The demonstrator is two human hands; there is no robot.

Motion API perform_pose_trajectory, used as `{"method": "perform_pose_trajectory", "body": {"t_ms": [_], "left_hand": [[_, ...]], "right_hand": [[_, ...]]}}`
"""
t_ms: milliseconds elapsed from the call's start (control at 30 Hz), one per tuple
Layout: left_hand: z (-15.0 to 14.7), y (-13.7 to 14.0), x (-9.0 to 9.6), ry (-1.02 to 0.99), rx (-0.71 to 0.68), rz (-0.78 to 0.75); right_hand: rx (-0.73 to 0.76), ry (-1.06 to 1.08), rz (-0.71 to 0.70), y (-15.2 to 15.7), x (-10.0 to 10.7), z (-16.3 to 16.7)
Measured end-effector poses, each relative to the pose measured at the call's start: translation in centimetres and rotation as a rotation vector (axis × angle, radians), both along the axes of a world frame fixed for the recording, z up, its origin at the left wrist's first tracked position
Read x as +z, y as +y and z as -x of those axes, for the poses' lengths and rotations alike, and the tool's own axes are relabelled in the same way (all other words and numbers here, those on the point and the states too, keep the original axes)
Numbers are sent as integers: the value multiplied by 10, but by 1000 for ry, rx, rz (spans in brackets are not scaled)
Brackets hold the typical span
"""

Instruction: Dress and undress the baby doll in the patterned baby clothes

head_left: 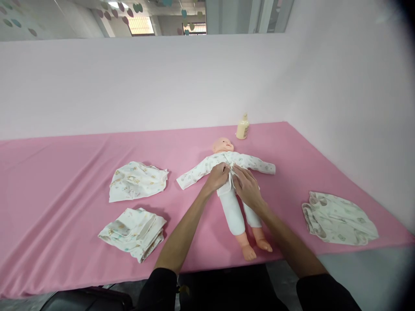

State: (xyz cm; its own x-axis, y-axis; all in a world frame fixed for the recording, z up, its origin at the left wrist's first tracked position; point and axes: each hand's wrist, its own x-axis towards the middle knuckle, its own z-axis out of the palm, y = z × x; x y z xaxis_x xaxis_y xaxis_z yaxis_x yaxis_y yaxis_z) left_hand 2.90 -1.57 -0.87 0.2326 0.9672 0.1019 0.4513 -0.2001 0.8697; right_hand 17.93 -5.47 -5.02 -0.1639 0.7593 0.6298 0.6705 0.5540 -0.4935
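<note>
You've got one doll (223, 145) on the pink-covered table (65, 172), right of the middle, lying on its back with its head toward the back edge and its bare feet close to the front edge. It's wearing one printed shirt (209, 165), arms spread wide, and one pair of white pants (232, 214). Your left hand (219, 176) is curled tight, pinching the shirt's front over the belly. Your right hand (247, 185) is right beside it, fingers bent onto the same bit of cloth, but tbh I can't tell if they're gripping or just pressing.

Folded printed cloths, I count three: a rear-left one (138, 181) and a front-left one (134, 233) left of the doll, the second nearer the front edge, plus a right-hand one (340, 219) by the front right corner. Only one container, a pump bottle (242, 128) standing by the back edge, near the back right corner. It looks pale yellow, can't tell how full.
</note>
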Motion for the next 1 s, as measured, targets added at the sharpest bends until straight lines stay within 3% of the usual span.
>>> {"method": "perform_pose_trajectory", "body": {"t_ms": [300, 467, 600, 733, 1000], "left_hand": [[-3, -1, 0, -60, 25, 25], [2, -20, 5, 19, 14, 28], [9, -57, -6, 162, -53, -97], [9, -83, -27, 317, 28, -235], [-8, -74, -40, 713, 213, -638]], "right_hand": [[140, 129, 163, -3, -1, 0], [45, 88, 151, -12, -2, -7], [-43, -55, 155, -30, -7, -14], [-54, -234, 119, -43, -7, -20], [-118, -476, 22, -33, -2, -23]]}}
